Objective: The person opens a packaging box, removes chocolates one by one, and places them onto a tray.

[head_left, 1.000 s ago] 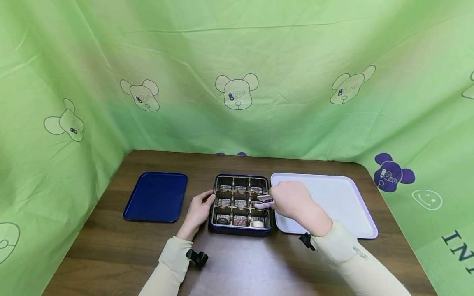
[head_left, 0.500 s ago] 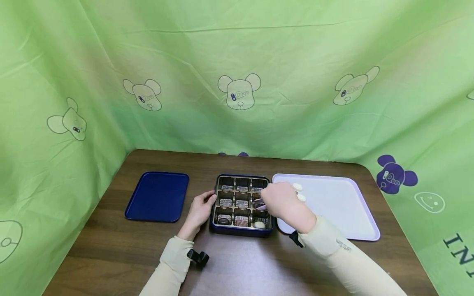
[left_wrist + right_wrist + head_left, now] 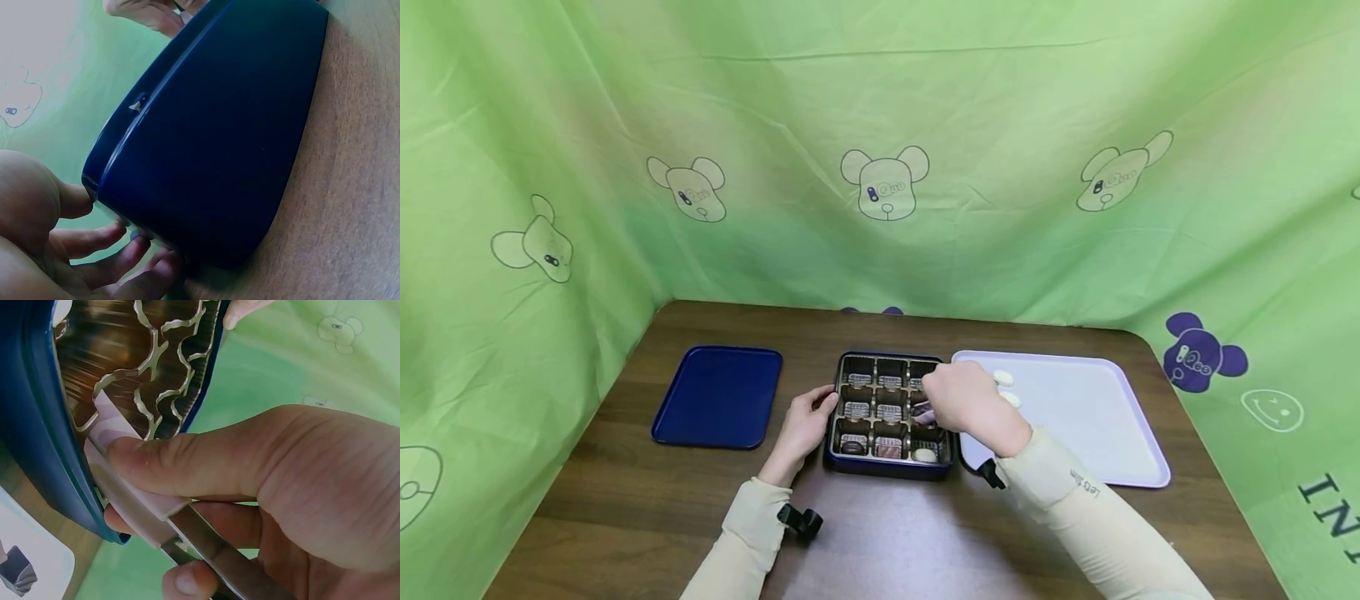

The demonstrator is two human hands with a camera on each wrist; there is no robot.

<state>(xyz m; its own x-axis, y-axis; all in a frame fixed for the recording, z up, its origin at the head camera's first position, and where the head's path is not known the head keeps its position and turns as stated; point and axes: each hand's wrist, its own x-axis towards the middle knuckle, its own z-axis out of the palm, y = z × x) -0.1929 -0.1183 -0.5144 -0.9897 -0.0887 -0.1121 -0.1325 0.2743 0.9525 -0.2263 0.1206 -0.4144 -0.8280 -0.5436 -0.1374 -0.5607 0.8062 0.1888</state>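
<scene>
A dark blue box (image 3: 887, 468) with a gold divided insert stands in the middle of the table. Its front row holds a dark round chocolate (image 3: 853, 448), a brown square chocolate (image 3: 888, 452) and a white oval chocolate (image 3: 924, 456). My left hand (image 3: 802, 429) rests against the box's left side, thumb and fingertips touching the wall. Pinched in my right hand (image 3: 972, 404) are tongs (image 3: 128, 500) with pale lavender tips and metal arms. Their tips reach into the middle-row compartment on the right; whether they hold anything is hidden.
A white tray with a lavender rim (image 3: 1150, 450) lies right of the box, partly under my right arm. Two white ovals (image 3: 1003, 378) sit on it, and a dark fluted piece (image 3: 19, 575) shows there too. A dark blue lid (image 3: 718, 398) lies at left.
My right hand has moved slightly left with the tongs, over the box's right side. The white ovals on the tray have come into view from behind it. The left hand stays in place.
</scene>
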